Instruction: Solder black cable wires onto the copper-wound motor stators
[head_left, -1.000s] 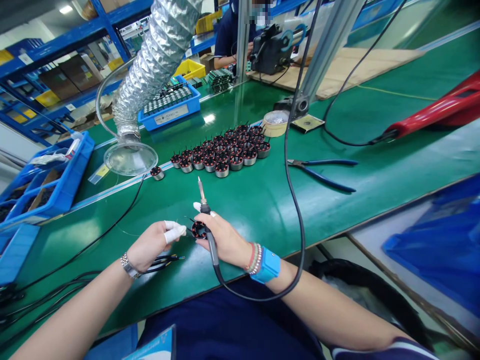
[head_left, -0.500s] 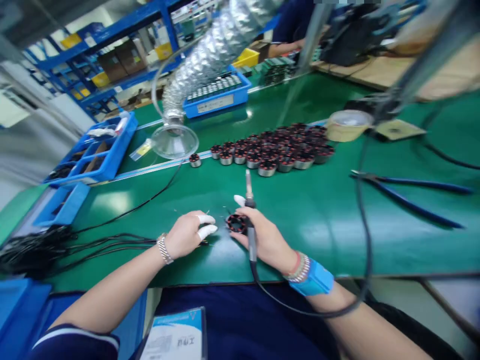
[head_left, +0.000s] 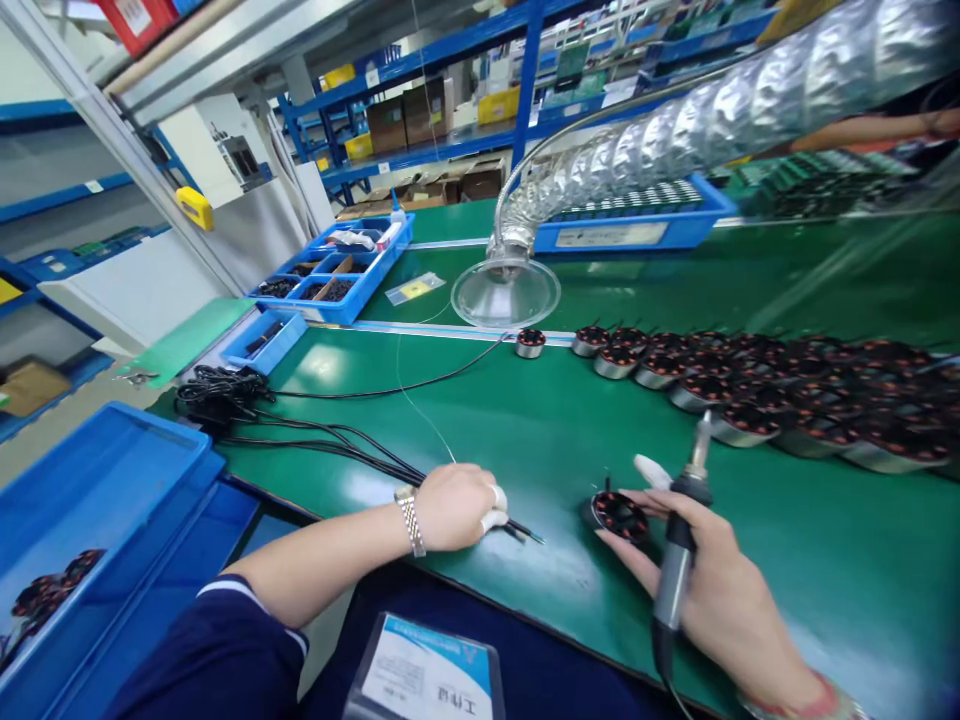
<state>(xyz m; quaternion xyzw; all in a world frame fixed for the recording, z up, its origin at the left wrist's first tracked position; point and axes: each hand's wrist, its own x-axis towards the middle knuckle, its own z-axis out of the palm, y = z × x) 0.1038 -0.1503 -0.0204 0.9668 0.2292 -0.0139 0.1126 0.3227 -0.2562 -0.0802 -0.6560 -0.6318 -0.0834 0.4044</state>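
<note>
My left hand (head_left: 459,506), with white finger cots and a metal watch, rests on the green mat with its fingers curled over the ends of thin black wires (head_left: 330,445). My right hand (head_left: 709,590) grips a soldering iron (head_left: 679,550), tip up, and its fingers touch a small motor stator (head_left: 616,514) with red copper windings lying on the mat. The two hands are a short way apart.
Many finished stators (head_left: 787,385) lie in rows at the right. A silver fume hose with a clear funnel (head_left: 506,292) hangs over the mat. Blue parts trays (head_left: 334,275) stand at the back left, a big blue bin (head_left: 90,510) at my left. Another person's arm (head_left: 862,130) shows far right.
The view has swung to the left. My left hand has drawn away from the stator to the black wires. My right hand still holds the iron beside the stator.
</note>
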